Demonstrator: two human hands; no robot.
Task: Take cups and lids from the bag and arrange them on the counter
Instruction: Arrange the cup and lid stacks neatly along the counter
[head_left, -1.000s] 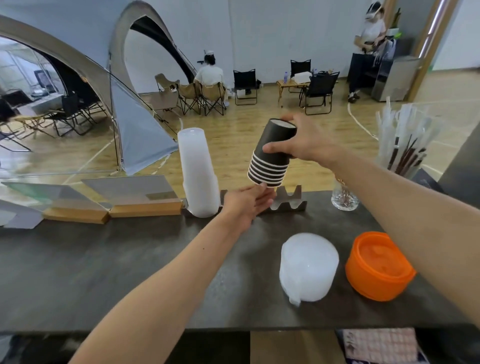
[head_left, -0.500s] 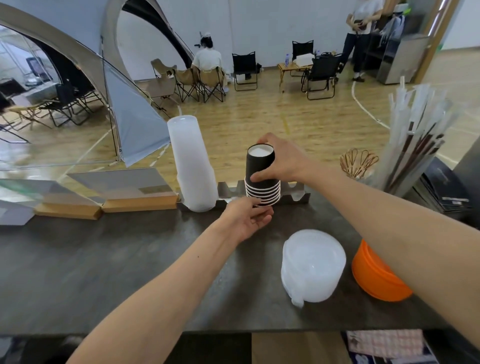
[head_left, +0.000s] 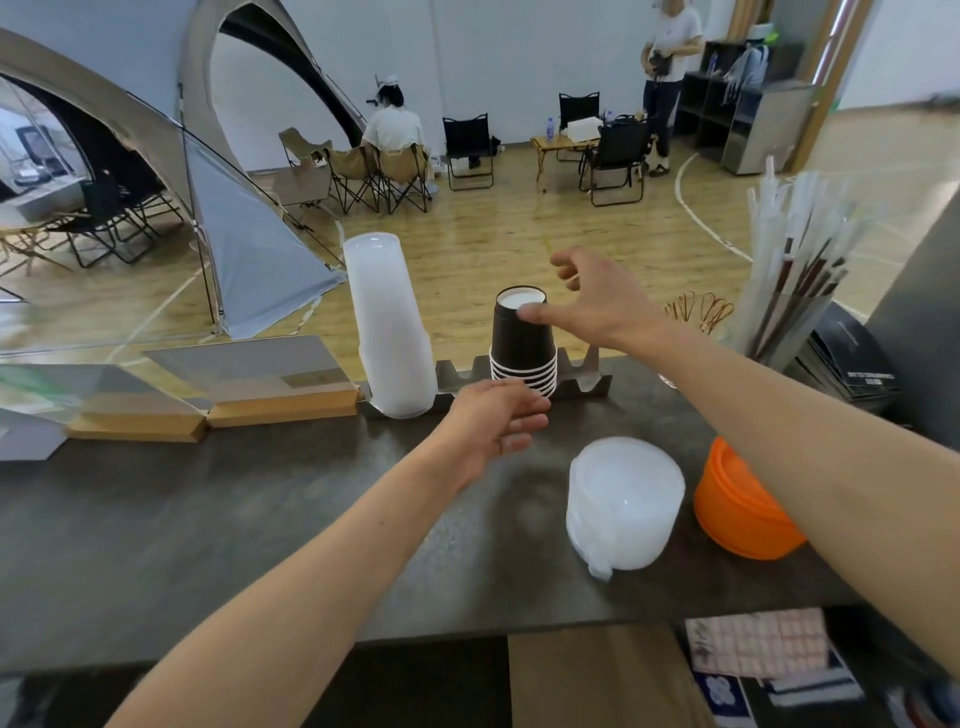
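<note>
A stack of black paper cups (head_left: 522, 345) stands upside down at the back of the dark counter (head_left: 208, 509), against a metal rack (head_left: 576, 382). My right hand (head_left: 597, 304) hovers just right of the stack's top, fingers spread, holding nothing. My left hand (head_left: 496, 423) is open in front of the stack's base, just short of it. A tall stack of clear plastic cups (head_left: 389, 327) stands to the left. A wrapped pile of clear lids (head_left: 623, 499) and a pile of orange lids (head_left: 737, 509) lie nearer on the right.
A holder of wrapped straws (head_left: 795, 275) and a glass of wire loops (head_left: 696, 317) stand at the back right. Wooden sign stands (head_left: 208, 410) line the back left edge. Beyond the counter are a tent, folding chairs and two people.
The black cup stack came down onto the counter by the rack. My right hand let go of it and opened. My left hand drew back a little from the base.
</note>
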